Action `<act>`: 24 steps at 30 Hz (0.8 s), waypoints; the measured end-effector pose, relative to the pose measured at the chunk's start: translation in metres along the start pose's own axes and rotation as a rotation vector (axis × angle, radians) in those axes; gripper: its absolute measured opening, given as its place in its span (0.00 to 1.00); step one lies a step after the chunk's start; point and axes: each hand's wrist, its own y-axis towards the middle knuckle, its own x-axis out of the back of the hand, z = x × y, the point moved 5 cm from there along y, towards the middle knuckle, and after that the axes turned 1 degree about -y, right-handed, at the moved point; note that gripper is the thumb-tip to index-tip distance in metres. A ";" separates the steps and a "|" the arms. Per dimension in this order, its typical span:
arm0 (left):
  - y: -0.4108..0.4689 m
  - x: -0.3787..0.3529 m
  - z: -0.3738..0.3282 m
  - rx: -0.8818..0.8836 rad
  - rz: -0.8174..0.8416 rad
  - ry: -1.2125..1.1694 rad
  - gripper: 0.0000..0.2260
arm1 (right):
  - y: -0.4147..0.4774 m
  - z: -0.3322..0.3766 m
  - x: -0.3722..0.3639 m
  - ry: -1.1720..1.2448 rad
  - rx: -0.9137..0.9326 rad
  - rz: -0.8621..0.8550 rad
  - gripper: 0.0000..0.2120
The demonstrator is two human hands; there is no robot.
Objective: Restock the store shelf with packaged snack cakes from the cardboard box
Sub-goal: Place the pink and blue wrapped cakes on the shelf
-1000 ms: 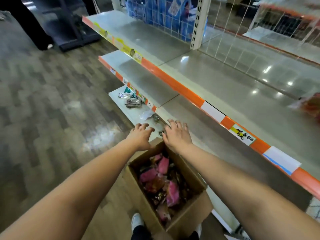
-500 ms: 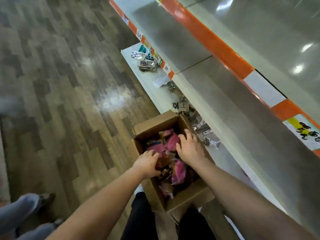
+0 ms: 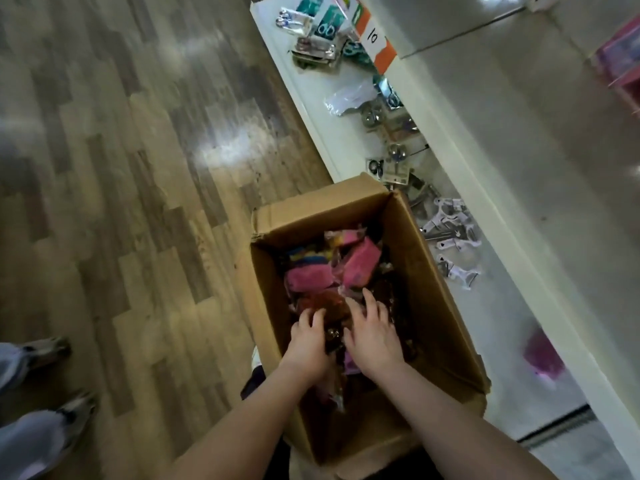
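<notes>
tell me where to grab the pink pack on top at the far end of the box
Come down from above: the cardboard box walls block a sideways approach. The pink pack lies tilted on top of the pile, broad face up, so pinch across its narrow width, thumb on one long edge and fingers on the other. The right hand looks nearer.

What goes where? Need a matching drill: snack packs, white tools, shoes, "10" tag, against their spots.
1 snack packs
2 white tools
3 shoes
4 "10" tag

A wooden floor, left edge
B orange shelf strip
C inside the cardboard box
D white bottom ledge, right of the box

Pairs: 1-C, 2-D, 3-A, 4-B.
</notes>
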 end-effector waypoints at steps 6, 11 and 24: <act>0.071 -0.011 0.012 0.014 -0.035 0.080 0.42 | 0.074 -0.007 -0.018 0.008 0.007 -0.054 0.27; 0.121 -0.008 0.006 -0.009 0.033 0.151 0.45 | 0.131 -0.013 -0.012 0.019 0.000 -0.078 0.35; 0.167 -0.011 0.011 0.012 0.061 0.236 0.54 | 0.183 -0.026 -0.017 0.026 0.109 -0.125 0.45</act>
